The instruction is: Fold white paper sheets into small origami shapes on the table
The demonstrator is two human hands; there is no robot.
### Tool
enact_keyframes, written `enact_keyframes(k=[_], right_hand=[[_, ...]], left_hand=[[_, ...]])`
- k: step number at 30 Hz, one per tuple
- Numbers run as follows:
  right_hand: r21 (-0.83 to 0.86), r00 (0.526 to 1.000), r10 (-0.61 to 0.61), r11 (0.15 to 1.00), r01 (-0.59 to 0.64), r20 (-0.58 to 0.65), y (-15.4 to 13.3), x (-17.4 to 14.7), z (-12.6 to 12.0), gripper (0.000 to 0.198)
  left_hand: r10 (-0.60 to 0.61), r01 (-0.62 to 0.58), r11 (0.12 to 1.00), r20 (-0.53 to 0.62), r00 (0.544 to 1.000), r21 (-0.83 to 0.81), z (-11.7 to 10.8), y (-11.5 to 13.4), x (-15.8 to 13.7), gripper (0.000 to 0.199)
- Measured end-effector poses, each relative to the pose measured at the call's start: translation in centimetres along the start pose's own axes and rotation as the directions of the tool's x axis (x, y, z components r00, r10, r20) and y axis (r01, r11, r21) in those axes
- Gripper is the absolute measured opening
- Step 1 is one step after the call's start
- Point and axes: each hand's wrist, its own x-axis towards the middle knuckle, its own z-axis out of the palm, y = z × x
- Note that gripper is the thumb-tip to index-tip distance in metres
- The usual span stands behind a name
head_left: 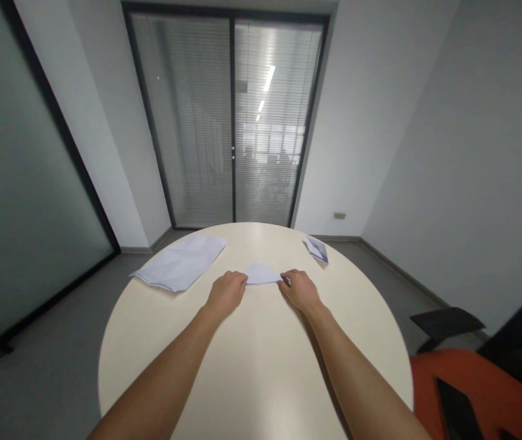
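Between my hands a folded sheet of white paper lies near the middle of the round table, its peak pointing away from me and its straight edge towards me. My left hand pinches the paper's left corner, fingers curled together. At the opposite corner my right hand grips the paper between thumb and fingers. Both hands rest close to the tabletop. The corners themselves are hidden under my fingers.
The round cream table fills the foreground. Creased white sheets lie at its far left edge, and a small folded paper at its far right. An orange chair with black armrests stands at the right. Beyond are glass panels with blinds.
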Motion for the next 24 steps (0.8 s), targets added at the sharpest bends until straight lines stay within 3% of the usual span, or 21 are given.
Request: enact_keyframes(k=[4,7,11,16,19,24], right_hand=[[-0.05,0.999,-0.033,0.998,0.033,0.002,-0.3,-0.1,-0.3,0.03],[-0.021,0.988,-0.15,0.988,0.151,0.048,-0.9,-0.4,-0.3,0.031],[0.116,0.919,-0.361,0.931,0.345,0.157,-2.1,-1.1,0.1,0.048],[0.248,0.854,-0.472,0.874,0.419,0.22,-3.1,-1.5,0.5,0.065],[0.256,0.862,-0.445,0.887,0.385,0.244,-2.9,-1.2,0.7,0.067],[0.167,0.927,-0.273,0.957,0.236,0.258,-2.0,-0.7,1.3,0.067]], left_hand=[[0.046,-0.046,0.999,-0.024,0.999,-0.001,0.4,-0.1,-0.1,0.028],[0.059,-0.059,0.998,-0.033,0.998,0.004,0.6,-0.1,0.0,0.027],[0.08,-0.08,0.997,-0.027,0.996,0.002,0.6,0.3,0.1,0.027],[0.17,-0.169,0.984,0.018,0.985,-0.054,1.4,0.6,0.0,0.039],[0.218,-0.212,0.974,0.077,0.973,-0.081,2.0,0.5,-0.1,0.047],[0.288,-0.282,0.956,0.069,0.955,-0.081,1.6,0.6,-0.2,0.047]])
